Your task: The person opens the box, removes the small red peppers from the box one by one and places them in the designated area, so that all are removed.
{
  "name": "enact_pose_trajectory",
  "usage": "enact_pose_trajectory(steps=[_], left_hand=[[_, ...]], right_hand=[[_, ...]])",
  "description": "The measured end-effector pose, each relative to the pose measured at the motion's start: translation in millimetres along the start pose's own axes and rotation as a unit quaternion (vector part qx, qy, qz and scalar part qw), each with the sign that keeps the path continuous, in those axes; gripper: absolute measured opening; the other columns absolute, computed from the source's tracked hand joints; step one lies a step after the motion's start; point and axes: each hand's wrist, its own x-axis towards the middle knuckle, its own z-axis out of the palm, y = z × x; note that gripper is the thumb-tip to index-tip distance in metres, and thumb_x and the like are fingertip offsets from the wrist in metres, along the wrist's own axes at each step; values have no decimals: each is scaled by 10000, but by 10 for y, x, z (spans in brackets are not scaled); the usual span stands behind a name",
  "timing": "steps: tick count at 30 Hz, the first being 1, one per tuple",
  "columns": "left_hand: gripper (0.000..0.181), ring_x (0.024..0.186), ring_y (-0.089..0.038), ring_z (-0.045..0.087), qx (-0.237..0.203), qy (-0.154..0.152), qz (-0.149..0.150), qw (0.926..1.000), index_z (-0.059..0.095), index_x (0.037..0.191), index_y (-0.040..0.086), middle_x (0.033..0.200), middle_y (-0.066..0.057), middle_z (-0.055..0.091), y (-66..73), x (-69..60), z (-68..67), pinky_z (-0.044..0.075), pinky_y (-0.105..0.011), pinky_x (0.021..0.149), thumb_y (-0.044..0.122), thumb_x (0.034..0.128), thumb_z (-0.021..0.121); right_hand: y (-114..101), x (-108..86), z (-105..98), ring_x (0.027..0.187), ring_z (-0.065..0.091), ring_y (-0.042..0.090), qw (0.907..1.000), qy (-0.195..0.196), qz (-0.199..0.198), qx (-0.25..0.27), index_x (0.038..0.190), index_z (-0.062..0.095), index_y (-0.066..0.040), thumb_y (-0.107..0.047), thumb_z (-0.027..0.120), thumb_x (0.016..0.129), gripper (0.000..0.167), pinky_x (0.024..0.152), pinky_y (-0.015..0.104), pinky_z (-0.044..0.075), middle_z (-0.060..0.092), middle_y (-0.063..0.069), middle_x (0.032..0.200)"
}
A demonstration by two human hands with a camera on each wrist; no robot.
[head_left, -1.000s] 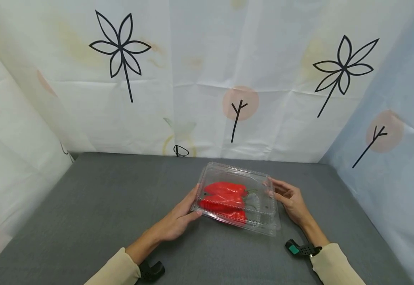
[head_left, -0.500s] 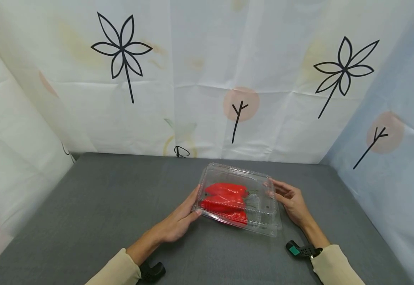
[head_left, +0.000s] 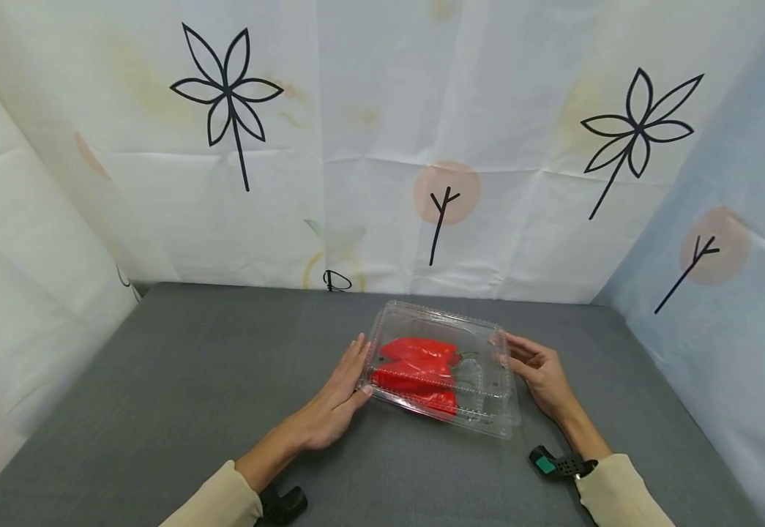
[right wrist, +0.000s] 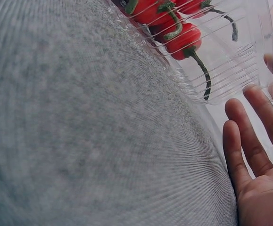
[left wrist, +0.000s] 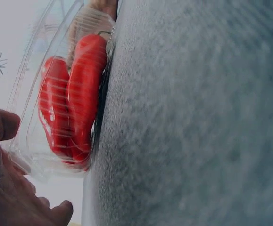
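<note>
Several red peppers [head_left: 415, 372] lie in a clear plastic box [head_left: 422, 322], approx. centre-right on the grey table [head_left: 191, 402]; exact no. hard to make out, as they overlap & glare/ridges blur them; head cam shows approx. 3, R wrist view shows stems [right wrist: 202, 73], some cut off at top; L hand [head_left: 329, 413] has fingers straight, laid along box's L end, thumb at near-L corner; L wrist view cuts off much of that hand; R hand [head_left: 543, 377] is at box's R end, fingers loosely bent & spread, tips at the plastic; thumb partly cut off in R wrist view, so can't tell if it pinches the rim; L wrist unit [head_left: 283, 505] partly hidden behind arm; both sleeves [head_left: 217, 498] run out of view at bottom.
</note>
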Motion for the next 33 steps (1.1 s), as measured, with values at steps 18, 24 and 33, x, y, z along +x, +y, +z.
enact_pose_trajectory(steps=[18,24,33], left_hand=[[686,1548,-208,74,-290,224,-43,9993,51,1628,51,1702,-86,46,33,5,30,133,-541,1213,178,1073,434],[672,1545,-229,94,-156,358,-93,9992,74,1627,47,1698,-101,70,58,-10,43,153,-553,1207,194,1077,431],[661,1533,-254,180,47,676,-187,9975,148,1624,56,1689,-82,141,102,-20,84,205,-538,1198,252,1080,468]], right_hand=[[-31,-3,16,1096,695,156,10000,16,33,-22,1395,509,139,181,523,954,442,870,234,553,693,43,1279],[-29,-10,22,1102,691,148,9999,92,74,-39,1387,521,134,185,530,949,442,860,232,556,695,36,1275],[-28,-5,21,1116,689,179,9999,123,79,-25,1386,470,189,176,533,954,437,886,245,550,699,70,1270]])
